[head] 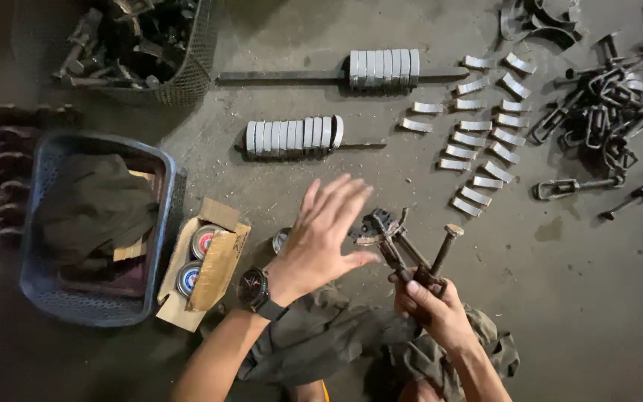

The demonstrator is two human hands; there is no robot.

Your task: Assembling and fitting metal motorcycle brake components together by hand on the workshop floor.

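Note:
My right hand [432, 304] grips a rusty metal clamp-like tool [405, 250] by its two handles, its jaws pointing up and left. My left hand [323, 237], with a dark wristwatch on the wrist, hovers flat with fingers spread just left of the tool's jaws, holding nothing. Both hands are above a dark greasy floor, over my knees in olive trousers.
Two rods threaded with curved grey metal pieces [292, 137] [383, 68] lie ahead. Several loose curved pieces [479, 141] lie at right, beside a pile of dark clamps [604, 112]. A blue basket with cloth [91, 223], an open carton of round tins [204, 260] and a mesh basket of parts [139, 45] are left.

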